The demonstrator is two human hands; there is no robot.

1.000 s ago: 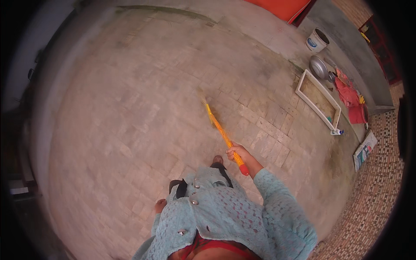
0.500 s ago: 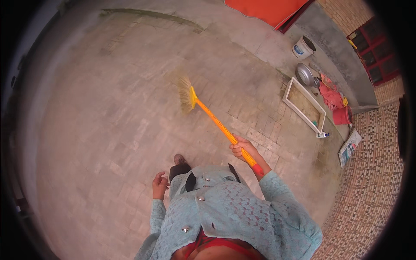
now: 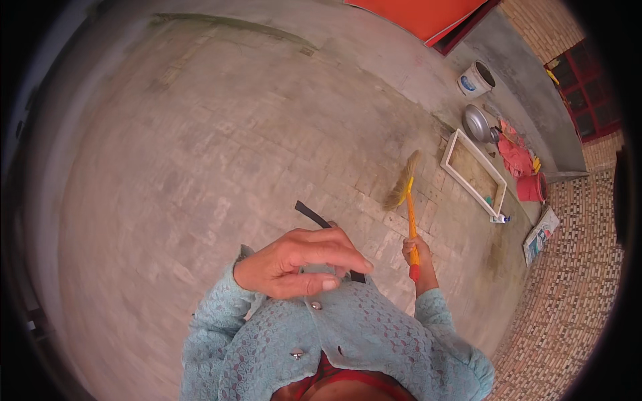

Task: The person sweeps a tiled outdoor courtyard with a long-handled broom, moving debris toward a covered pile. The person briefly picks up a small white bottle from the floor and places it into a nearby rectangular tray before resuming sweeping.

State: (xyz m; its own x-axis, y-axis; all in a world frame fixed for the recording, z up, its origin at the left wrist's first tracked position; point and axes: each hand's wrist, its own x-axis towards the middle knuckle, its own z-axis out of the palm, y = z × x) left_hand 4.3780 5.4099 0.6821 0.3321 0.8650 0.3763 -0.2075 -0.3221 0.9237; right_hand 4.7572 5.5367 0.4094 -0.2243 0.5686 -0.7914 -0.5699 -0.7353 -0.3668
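Note:
In my right hand (image 3: 419, 252) I grip the orange handle of a broom (image 3: 412, 214), close to its red end. The yellow collar and straw-coloured bristles point away from me, over the paving to my front right. My left hand (image 3: 301, 262) is raised before my chest, holding nothing, with fingers stretched out and the thumb apart. Behind it, a dark strap (image 3: 311, 214) of my light blue jacket (image 3: 374, 321) shows. Whether the bristles touch the ground I cannot tell.
Brick paving (image 3: 200, 167) spreads ahead and to the left. On the right are a white rectangular frame (image 3: 449, 160), a metal basin (image 3: 476, 123), a white bucket (image 3: 468, 81), pink cloth (image 3: 515, 154), a red bucket (image 3: 531, 188) and a bag (image 3: 540, 235) by the tiled wall (image 3: 568, 287).
The broom has swung from front left to the right, its handle now more upright in view. My left hand has risen from my side to in front of my chest.

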